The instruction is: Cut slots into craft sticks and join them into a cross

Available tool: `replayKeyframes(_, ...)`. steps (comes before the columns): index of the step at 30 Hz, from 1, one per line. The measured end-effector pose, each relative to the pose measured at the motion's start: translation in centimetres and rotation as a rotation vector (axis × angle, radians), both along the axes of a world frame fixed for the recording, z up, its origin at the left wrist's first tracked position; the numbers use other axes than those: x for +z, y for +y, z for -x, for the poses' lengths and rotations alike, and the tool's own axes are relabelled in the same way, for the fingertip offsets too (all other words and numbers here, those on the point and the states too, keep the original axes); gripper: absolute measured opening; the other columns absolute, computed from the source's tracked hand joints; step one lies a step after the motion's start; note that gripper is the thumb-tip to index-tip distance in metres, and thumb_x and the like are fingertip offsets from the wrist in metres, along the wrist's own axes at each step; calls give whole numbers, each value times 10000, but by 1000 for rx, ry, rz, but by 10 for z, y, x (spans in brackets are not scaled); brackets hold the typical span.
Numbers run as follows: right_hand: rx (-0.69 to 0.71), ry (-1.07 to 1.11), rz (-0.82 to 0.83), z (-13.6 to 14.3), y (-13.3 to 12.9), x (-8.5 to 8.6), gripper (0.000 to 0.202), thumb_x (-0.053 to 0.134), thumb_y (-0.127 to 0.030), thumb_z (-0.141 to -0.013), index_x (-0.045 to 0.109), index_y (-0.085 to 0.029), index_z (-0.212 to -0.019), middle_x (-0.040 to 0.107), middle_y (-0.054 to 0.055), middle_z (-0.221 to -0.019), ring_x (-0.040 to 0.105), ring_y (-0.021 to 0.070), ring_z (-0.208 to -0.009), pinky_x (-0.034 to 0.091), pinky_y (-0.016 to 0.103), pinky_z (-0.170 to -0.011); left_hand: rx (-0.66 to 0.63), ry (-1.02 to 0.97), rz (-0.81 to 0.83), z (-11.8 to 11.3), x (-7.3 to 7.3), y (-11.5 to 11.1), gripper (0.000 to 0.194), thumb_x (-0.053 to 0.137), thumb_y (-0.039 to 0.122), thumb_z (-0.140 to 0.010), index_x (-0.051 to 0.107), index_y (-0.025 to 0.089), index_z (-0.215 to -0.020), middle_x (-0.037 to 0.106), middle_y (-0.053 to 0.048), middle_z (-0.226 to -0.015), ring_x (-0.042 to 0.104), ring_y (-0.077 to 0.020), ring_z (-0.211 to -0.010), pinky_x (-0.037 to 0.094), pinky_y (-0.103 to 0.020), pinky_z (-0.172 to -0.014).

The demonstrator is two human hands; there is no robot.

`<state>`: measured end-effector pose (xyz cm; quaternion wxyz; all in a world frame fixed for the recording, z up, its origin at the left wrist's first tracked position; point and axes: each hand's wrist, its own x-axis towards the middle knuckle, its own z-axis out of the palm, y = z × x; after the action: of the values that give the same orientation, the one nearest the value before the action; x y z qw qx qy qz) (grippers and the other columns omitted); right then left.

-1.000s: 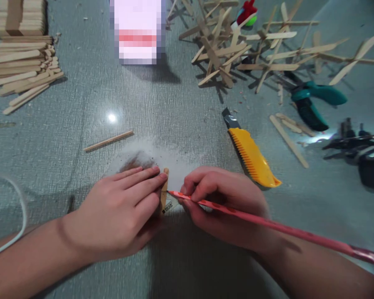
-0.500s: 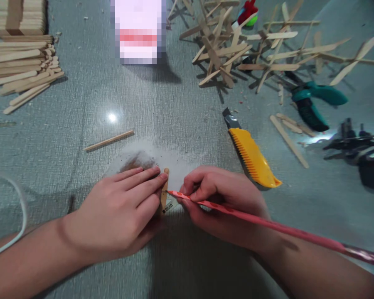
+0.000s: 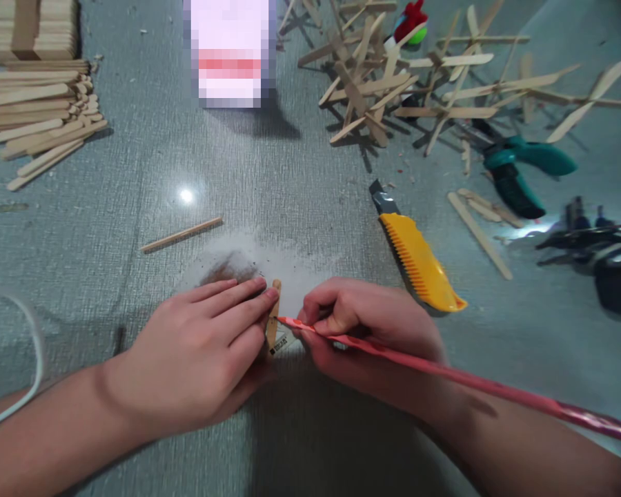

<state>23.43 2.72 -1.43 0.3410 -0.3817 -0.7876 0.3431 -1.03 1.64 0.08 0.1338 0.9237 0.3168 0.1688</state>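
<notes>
A small wooden craft stick [image 3: 274, 312] lies upright in the view between my hands. My left hand [image 3: 201, 345] rests flat over its left side, fingers stretched out and fingertips touching the stick; the thumb is hidden. A pale strip with dark print [image 3: 279, 344] shows beside the stick's lower end, mostly covered. In my right hand [image 3: 362, 331] is a long red pencil [image 3: 445, 371], pinched near its point. The tip touches the stick around its middle. White powder [image 3: 294, 269] with a brown patch [image 3: 228, 268] spreads beyond my fingers.
A yellow utility knife [image 3: 419, 259] with its blade out lies right. Beyond are green-handled pliers [image 3: 533, 166], crossed-stick pieces [image 3: 362, 90] and dark tools [image 3: 615, 269]. Craft sticks [image 3: 36, 103] are piled at far left. A single stick [image 3: 181, 235] lies ahead; a white cable [image 3: 36, 338] curves left.
The pencil's shaft and far end have shifted slightly in my right hand, while its tip stays on the stick. My left hand has hardly moved.
</notes>
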Motion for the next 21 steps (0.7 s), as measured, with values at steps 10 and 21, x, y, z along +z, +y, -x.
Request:
replayKeyframes(10,-17,3,10,1,0,-1,348,716,-30,-849,465,-256,-768,723,-62,-776,652,91,-616,488,235,-567,6,-7,9,0,-1,-1,267,634,292,-1039,756,93,-1166,757,-140,-1390,747,-349,-1277,665,-518,-1052)
replayKeyframes(21,-2,16,-12,1,2,-2,336,720,-32,-847,476,-251,-774,738,-50,-778,667,85,-617,510,213,-574,5,-10,1,-2,0,0,275,612,308,-1060,753,89,-1150,759,-126,-1385,749,-361,-1272,681,-556,-1020)
